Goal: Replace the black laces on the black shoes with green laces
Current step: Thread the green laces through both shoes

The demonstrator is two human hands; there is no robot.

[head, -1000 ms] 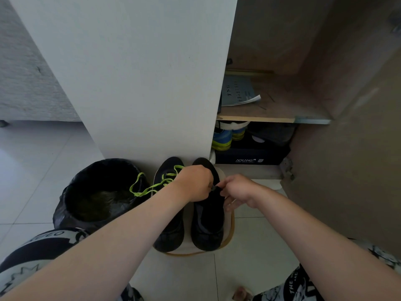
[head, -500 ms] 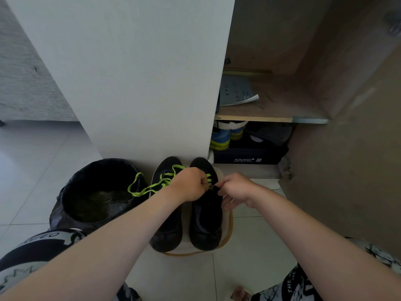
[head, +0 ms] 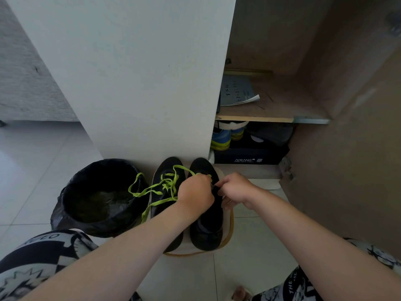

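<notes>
Two black shoes stand side by side on a pale round stool, toes toward the white cabinet door. The left shoe (head: 165, 172) carries loose green laces (head: 152, 192) that trail toward the bin. Over the tongue of the right shoe (head: 207, 227) my left hand (head: 196, 195) is curled with a bit of green lace showing at its knuckles. My right hand (head: 235, 189) pinches something small and dark at the shoe's eyelets, right against my left hand. What lies between the fingers is hidden.
A black-lined bin (head: 97, 198) stands left of the shoes. The white cabinet door (head: 134, 79) rises behind them. To the right, the open cupboard holds a paper (head: 237, 93) on a shelf, blue-yellow shoes (head: 223, 137) and a dark shoebox (head: 249, 157). Pale tiled floor (head: 32, 157) surrounds everything.
Both hands stayed on the right shoe's lacing and shifted slightly upward. More green lace shows at my left hand's knuckles than a second ago.
</notes>
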